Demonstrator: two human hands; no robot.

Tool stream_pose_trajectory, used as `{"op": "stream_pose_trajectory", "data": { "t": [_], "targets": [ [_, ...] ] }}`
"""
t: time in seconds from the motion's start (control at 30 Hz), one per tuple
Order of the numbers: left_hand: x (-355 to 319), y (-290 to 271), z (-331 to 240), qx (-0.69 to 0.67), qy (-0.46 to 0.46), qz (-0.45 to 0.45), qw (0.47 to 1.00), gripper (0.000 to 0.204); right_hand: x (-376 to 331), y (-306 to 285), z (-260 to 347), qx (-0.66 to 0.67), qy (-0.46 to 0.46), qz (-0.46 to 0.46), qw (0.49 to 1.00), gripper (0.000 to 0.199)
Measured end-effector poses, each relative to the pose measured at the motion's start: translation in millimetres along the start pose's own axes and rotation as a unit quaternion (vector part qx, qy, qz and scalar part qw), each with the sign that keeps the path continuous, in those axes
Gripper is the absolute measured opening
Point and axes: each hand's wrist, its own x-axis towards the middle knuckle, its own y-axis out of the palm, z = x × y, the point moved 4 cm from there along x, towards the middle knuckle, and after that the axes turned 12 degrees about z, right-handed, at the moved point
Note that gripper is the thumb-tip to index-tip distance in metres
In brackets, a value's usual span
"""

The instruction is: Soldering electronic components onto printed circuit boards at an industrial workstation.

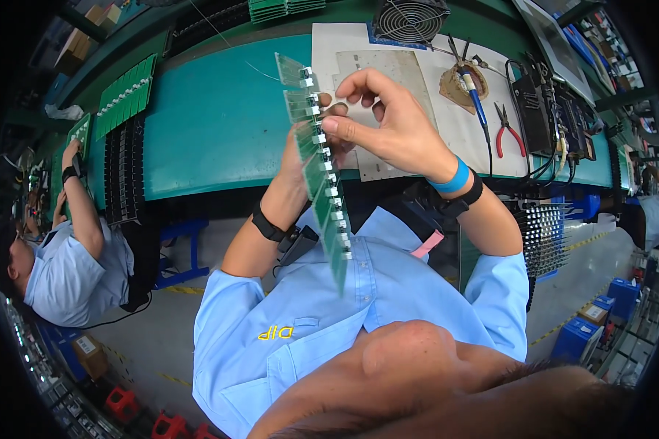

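Observation:
A long green circuit board panel, made of several boards side by side with a row of white connectors along one edge, is held upright and edge-on in front of my chest. My left hand grips it from behind and from the left, its fingers partly hidden by the boards. From the right, my right hand meets the connector edge near the upper part. Its thumb presses at a connector, the index finger is bent and apart, and the other fingertips curl close to the edge.
A soldering iron, red-handled pliers and a fan are on the bench's right side. A metal plate lies on white sheeting. Left are another green panel, a black rack and a seated co-worker.

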Motion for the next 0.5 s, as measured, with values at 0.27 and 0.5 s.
{"op": "stream_pose_trajectory", "data": {
  "t": [0.27, 0.5],
  "targets": [
    [9.2, -6.0, -10.3, -0.109, -0.028, 0.055, 0.992, 0.03, 2.0, -0.9, -23.8, 0.084, 0.042, -0.014, 0.995, 0.06],
    [11.0, 12.7, -17.9, 0.001, -0.022, 0.004, 1.0, 0.044, -4.3, 5.4, -43.0, 0.155, 0.042, -0.025, 0.987, 0.061]
  ]
}}
